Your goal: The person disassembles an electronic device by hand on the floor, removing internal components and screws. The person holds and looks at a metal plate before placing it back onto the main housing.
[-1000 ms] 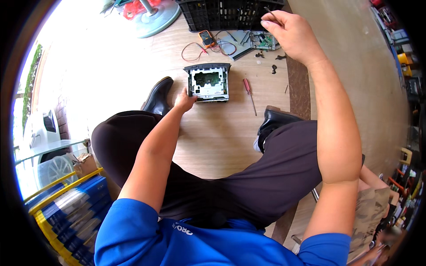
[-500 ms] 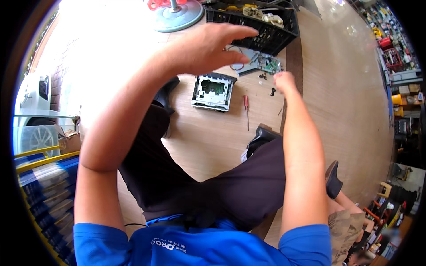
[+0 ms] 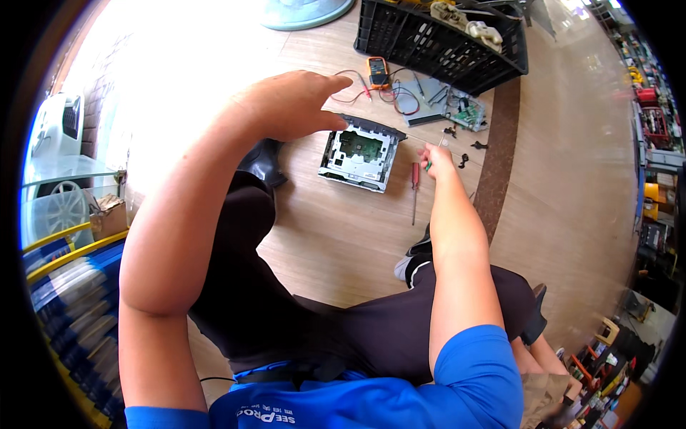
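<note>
On the pale floor [image 3: 343, 250] we see 1 black crate [image 3: 439, 48] at the far side. Nearer lies the electronic unit [image 3: 348, 167], its green board [image 3: 366, 148] showing through the metal frame, between our 2 hands. Our left hand [image 3: 300, 104] spreads wide, thumb and fingers apart; we cannot tell whether it touches the unit's corner. Our right hand [image 3: 441, 160], just beside the red screwdriver [image 3: 415, 176], curls closed on a slim, partly green tool [image 3: 428, 166], mostly hidden.
</note>
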`<state>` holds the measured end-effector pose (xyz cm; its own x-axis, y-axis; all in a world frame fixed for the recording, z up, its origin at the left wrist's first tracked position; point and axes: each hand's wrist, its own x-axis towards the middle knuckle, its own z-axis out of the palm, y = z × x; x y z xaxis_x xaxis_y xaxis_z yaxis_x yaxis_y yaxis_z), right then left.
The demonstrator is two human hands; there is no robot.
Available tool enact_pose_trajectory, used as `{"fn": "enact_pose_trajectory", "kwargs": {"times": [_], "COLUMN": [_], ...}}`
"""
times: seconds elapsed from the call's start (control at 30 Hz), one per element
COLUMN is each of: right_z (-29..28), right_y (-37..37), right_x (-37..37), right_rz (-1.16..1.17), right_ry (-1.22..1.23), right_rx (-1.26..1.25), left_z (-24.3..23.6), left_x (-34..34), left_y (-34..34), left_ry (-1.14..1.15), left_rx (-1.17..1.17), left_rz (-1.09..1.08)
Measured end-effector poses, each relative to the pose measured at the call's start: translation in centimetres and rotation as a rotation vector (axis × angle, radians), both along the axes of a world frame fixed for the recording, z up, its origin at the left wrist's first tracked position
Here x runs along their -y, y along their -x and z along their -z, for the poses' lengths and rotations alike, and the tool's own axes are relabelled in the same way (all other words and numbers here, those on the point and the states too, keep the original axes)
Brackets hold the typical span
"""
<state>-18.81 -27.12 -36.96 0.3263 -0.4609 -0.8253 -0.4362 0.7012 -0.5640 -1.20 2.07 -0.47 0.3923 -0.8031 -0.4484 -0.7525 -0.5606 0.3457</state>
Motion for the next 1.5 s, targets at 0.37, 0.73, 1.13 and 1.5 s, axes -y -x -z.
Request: {"fn": "enact_pose_trajectory", "kwargs": {"times": [0.37,0.73,1.13,1.5], "right_z": [3.3,3.9,-0.7,4.2], "right_y": [-7.0,-8.2,-8.3,-8.4], "right_x": [1.4,1.3,-0.1,1.9], "right_rz": [0.414,0.318,-0.954,-1.164], "right_ry": [-0.113,-0.057,1.032,1.178], "right_rx": [0.029,-0.016,-0.582,-0.668], "left_z": [0.5,0.1,-1.0,0.2], "left_x": [1.2,1.8,2.4,4.1], "left_y": [1.1,2.0,3.4,3.8], "left_ry": [0.097,0.054,-0.025,-0.034], "left_rx": [-0.001,-0.024,-0.091,-0.120], "left_rz": [0.018,0.043,0.040,0.087]}}
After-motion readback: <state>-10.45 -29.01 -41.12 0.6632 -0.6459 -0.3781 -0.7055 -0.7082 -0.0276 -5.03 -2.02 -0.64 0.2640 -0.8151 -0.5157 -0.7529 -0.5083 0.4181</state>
